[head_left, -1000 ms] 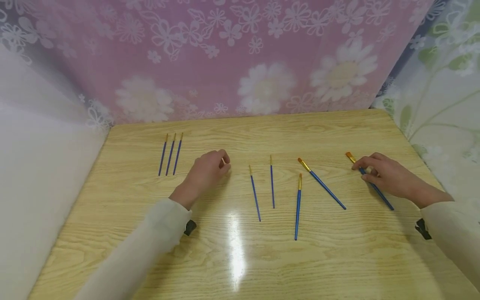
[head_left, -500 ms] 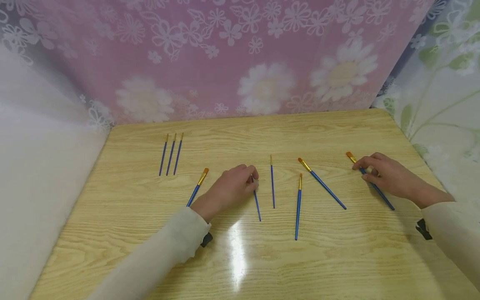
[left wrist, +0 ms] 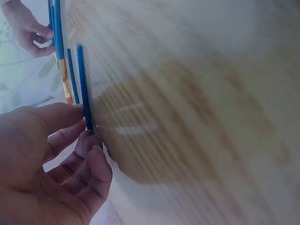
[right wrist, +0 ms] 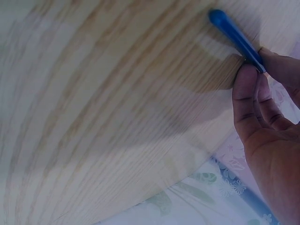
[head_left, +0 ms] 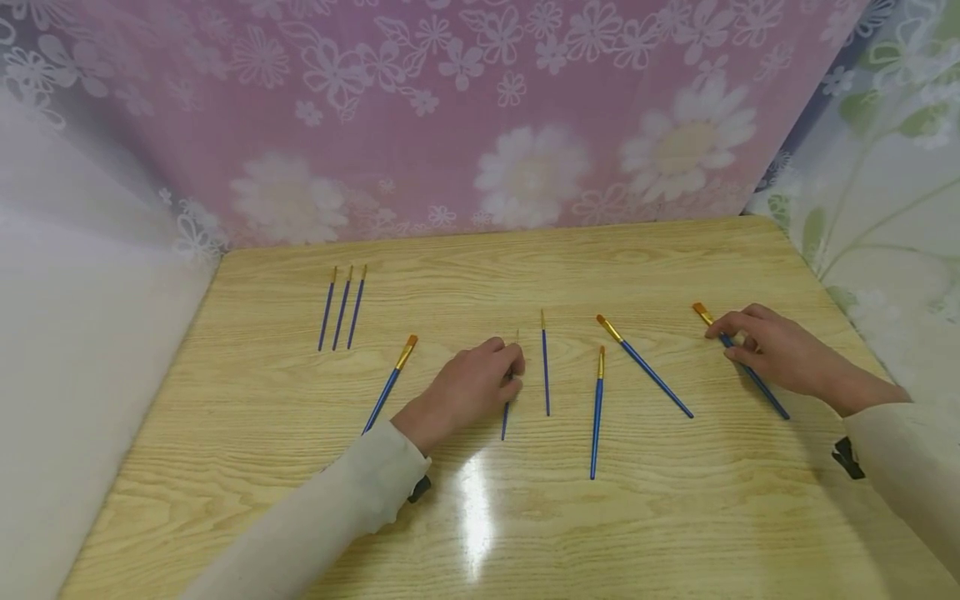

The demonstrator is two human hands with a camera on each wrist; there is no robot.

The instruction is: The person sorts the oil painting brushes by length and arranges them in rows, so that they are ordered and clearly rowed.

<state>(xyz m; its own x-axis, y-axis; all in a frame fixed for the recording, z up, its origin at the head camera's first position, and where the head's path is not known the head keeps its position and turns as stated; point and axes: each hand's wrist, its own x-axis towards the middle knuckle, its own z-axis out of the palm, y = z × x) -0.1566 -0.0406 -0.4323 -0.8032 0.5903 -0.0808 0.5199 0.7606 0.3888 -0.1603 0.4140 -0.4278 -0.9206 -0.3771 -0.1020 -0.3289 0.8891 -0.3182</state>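
Note:
My left hand [head_left: 472, 383] pinches a thin blue paintbrush [head_left: 505, 423] between thumb and fingers near the table's middle. Its tip leans slightly right, and the fingers hide its middle. In the left wrist view, this thin brush's handle [left wrist: 83, 79] sticks out past the fingertips. At the right, my right hand [head_left: 780, 350] holds a wide flat paintbrush [head_left: 765, 393] with orange bristles and a gold ferrule. The right wrist view has its rounded blue handle end [right wrist: 225, 26] beyond the thumb and fingers. Just right of my left hand lies another thin paintbrush [head_left: 546, 375].
Two thicker paintbrushes [head_left: 596, 425] lie between my hands, one slanted. A flat paintbrush [head_left: 390, 387] lies left of my left hand, its lower end behind the sleeve. Three thin paintbrushes [head_left: 341, 315] lie side by side at the back left of the wooden table [head_left: 225, 467].
My left hand has moved right and nearer, and taken hold of the thin paintbrush, whose tip has swung rightward. The flat paintbrush formerly under the left arm now shows. My right hand stays put.

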